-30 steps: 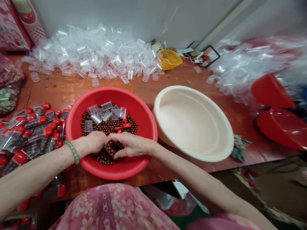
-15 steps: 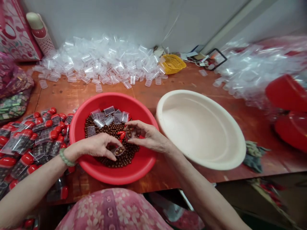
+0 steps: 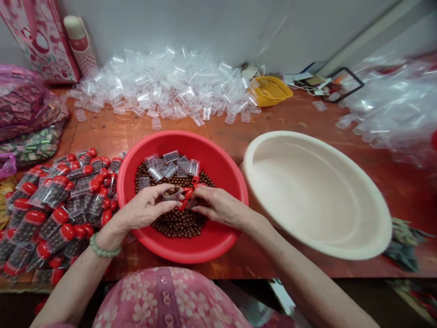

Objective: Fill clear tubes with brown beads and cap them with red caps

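Place: looked like a small workshop or packing spot.
Wooden worktable (image 3: 218,120): carried a heap of clear empty containers (image 3: 170,86).
Finished-looking stock: red-capped containers (image 3: 54,200) lay piled up.
Loose supply: brown beads (image 3: 180,223) filled a red basin (image 3: 191,255).

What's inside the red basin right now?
Brown beads, clear plastic containers and small red pieces show inside the red basin. The left hand and right hand cover some beads, and the beads hide the bottom beneath them.
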Available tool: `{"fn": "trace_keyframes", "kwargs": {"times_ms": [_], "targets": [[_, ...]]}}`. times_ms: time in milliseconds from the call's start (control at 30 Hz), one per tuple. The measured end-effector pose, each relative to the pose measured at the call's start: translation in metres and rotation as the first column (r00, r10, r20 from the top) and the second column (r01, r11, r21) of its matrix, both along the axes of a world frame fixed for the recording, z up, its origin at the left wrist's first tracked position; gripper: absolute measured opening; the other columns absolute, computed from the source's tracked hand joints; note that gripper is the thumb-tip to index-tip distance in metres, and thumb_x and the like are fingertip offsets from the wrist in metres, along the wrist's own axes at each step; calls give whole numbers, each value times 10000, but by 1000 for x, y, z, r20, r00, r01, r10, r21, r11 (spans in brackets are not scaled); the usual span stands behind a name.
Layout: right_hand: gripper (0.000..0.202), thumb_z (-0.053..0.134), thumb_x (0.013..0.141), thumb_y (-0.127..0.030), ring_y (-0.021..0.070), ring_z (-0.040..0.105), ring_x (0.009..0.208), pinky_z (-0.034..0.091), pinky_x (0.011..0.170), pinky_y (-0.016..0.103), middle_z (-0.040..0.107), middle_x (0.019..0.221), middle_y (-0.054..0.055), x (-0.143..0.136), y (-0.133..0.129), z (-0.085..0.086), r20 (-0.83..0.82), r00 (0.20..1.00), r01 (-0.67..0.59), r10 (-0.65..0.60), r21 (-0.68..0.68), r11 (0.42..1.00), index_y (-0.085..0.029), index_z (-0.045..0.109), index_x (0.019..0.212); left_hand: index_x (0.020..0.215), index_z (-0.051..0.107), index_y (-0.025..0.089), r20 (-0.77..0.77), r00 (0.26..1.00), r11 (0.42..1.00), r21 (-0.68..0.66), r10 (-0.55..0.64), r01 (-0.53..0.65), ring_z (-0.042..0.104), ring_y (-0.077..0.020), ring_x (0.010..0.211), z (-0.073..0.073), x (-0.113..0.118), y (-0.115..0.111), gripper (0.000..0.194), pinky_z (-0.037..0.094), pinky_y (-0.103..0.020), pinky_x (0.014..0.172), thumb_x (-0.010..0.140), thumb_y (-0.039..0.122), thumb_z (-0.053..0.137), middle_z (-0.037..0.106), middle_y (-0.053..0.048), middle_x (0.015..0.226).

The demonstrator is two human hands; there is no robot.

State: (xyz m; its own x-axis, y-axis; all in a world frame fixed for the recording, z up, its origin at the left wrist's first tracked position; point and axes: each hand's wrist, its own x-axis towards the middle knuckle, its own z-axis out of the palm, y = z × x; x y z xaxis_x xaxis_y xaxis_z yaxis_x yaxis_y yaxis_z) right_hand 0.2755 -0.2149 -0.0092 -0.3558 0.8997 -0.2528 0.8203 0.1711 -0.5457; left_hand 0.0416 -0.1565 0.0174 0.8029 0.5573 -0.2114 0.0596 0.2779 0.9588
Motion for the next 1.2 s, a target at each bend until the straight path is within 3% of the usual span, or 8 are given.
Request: {"fn": "trace_keyframes", "kwargs": {"times_ms": [167, 433, 767, 867, 933, 1033, 1100, 1200], "targets": [[103, 540, 901, -178, 198, 614, 836, 450, 715, 304, 611, 969, 92, -13, -3, -6, 260, 965, -26, 31, -25, 999, -161, 601, 982, 1145, 585, 129, -19, 997, 995, 66, 78, -76, 637, -179, 1042, -2, -1, -1, 281, 480, -356, 977, 890, 244, 556, 676, -109, 1099], [98, 552, 884, -150, 183, 625, 846, 438, 692, 274, 617, 1002, 78, -15, -6, -8, 271, 959, -65, 77, -53, 997, -166, 591, 973, 1110, 593, 135, -29, 984, 972, 167, 174, -167, 615, -183, 951, -3, -5, 1, 296, 467, -346, 907, 861, 295, 594, 676, -82, 998], [315, 625, 851, -187, 248, 675, 951, 494, 723, 313, 621, 1170, 116, -25, -10, 6, 377, 909, -108, 176, -194, 975, -174, 599, 1165, 1070, 607, 146, 95, 974, 978, -60, 206, -201, 627, -141, 902, -7, -12, -2, 271, 464, -299, 898, 821, 242, 649, 676, -47, 943], [240, 604, 876, -218, 250, 684, 911, 500, 710, 326, 658, 1091, 112, -22, -9, 17, 396, 905, -86, 157, -189, 978, -170, 626, 1110, 1046, 612, 144, 101, 978, 980, -99, 182, -172, 623, -130, 874, -6, -12, -3, 251, 468, -281, 868, 810, 219, 656, 670, -37, 908], [169, 542, 919, -224, 224, 679, 874, 498, 720, 320, 678, 1009, 94, -21, -5, 33, 325, 940, -73, 101, -96, 993, -177, 643, 1046, 1045, 610, 144, 132, 979, 981, -138, 155, -137, 619, -121, 849, -6, -12, -3, 257, 474, -272, 848, 809, 229, 666, 661, -30, 893], [214, 503, 945, -218, 194, 653, 905, 493, 776, 311, 675, 1008, 71, -26, 7, 64, 61, 995, -80, 73, 123, 989, -194, 613, 1126, 1038, 611, 146, 162, 982, 980, -188, 100, -69, 619, -123, 811, -8, -13, -2, 300, 487, -266, 802, 789, 280, 711, 651, -24, 862], [253, 568, 919, -234, 183, 629, 955, 488, 818, 302, 657, 1048, 66, -34, 19, 80, -106, 981, -141, 162, 186, 972, -195, 588, 1168, 1039, 617, 146, 171, 984, 978, -210, 49, -12, 623, -134, 805, -11, -13, -1, 340, 494, -274, 789, 777, 329, 734, 658, -32, 863], [223, 653, 869, -246, 160, 607, 905, 477, 788, 283, 634, 999, 50, -46, 37, 87, -206, 934, -261, 292, 166, 951, -187, 609, 1079, 1037, 635, 146, 181, 984, 979, -199, -4, 41, 618, -136, 798, -15, -15, 1, 371, 491, -275, 789, 771, 380, 744, 672, -41, 884]]}}
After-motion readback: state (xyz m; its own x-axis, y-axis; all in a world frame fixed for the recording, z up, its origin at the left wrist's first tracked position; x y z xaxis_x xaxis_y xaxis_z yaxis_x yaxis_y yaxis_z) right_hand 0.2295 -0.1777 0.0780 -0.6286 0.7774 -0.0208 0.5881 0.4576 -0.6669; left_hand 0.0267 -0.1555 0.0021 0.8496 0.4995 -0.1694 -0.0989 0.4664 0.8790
